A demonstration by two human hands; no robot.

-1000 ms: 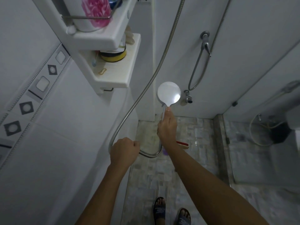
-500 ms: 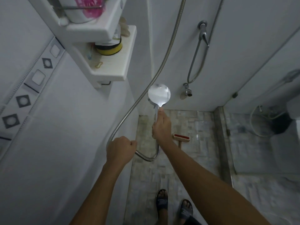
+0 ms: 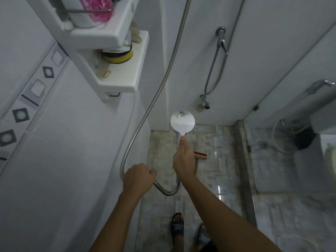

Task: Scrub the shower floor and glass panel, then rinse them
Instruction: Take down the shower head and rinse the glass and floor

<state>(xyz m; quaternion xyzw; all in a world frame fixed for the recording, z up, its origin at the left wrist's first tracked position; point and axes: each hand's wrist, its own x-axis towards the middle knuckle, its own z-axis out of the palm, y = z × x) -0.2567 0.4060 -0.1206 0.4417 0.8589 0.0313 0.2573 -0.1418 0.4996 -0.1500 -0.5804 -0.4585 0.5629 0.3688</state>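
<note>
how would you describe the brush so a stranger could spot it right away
Look down at the pale tiled shower floor. The brush lies on it, near the middle, partly hidden behind the right hand that holds the shower head. It is the only red thing down there, a short red head on a pale wooden handle.

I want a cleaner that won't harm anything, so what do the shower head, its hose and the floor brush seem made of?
Shower head: mirror-bright back that reflects the room, so chromed metal or chromed plastic; the look leaves it open. Hose: silvery with fine ribs, likely spiral-wound metal. Brush: tan handle that looks like wood, red head probably plastic.
</note>
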